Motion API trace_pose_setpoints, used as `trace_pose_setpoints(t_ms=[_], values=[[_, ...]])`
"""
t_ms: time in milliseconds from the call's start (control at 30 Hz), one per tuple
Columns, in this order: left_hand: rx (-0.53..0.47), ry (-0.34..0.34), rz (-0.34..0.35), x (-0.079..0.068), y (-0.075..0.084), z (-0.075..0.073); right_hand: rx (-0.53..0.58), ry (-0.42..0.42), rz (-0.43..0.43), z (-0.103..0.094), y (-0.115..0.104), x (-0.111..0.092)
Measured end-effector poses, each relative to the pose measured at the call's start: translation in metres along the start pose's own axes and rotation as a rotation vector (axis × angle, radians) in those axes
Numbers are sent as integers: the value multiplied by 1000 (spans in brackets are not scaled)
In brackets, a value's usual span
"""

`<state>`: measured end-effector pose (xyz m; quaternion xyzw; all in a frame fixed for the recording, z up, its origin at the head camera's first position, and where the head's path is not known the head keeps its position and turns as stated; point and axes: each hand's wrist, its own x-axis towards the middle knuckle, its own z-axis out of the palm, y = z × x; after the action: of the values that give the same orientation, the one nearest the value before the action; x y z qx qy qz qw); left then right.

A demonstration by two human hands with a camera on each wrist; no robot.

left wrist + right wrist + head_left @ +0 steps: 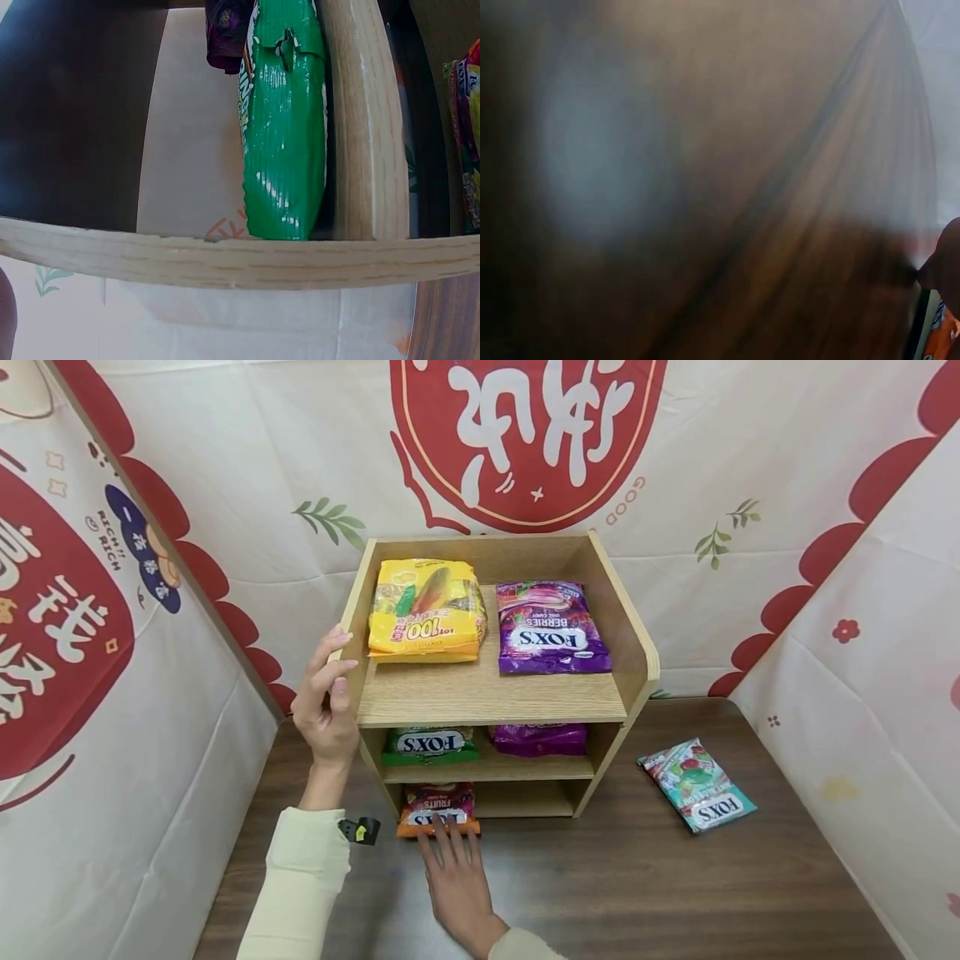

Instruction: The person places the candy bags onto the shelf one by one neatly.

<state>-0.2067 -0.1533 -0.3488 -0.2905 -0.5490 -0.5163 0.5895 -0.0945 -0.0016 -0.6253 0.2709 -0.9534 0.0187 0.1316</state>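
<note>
In the head view a small three-level wooden shelf (491, 697) stands on the table. My left hand (326, 702) rests its bent fingers against the front edge of the shelf's left side panel. My right hand (461, 885) has its fingers extended, the tips on the front of an orange-and-red Fox's Fruits candy bag (438, 797) on the left of the bottom level. Above it lie a green Fox's bag (429, 745) and a purple bag (540, 740). A yellow candy bag (427, 618) and a purple Fox's Berries bag (551, 631) lie on the top level.
A teal Fox's candy bag (697, 785) lies on the dark wood table (637, 893) to the right of the shelf. Printed cloth walls (247, 510) enclose the back and both sides. The right wrist view is mostly blurred.
</note>
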Motion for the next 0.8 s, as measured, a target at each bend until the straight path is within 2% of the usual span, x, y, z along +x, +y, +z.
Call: trace_pose_setpoints(t_ms=[400, 567, 800], values=[[-3, -4, 1, 0, -1, 0, -7, 27, -6, 5, 7, 15], [-10, -3, 8, 0, -1, 1, 1, 70, -11, 6, 12, 23], [1, -4, 3, 0, -1, 0, -26, 36, -34, 7, 22, 31]])
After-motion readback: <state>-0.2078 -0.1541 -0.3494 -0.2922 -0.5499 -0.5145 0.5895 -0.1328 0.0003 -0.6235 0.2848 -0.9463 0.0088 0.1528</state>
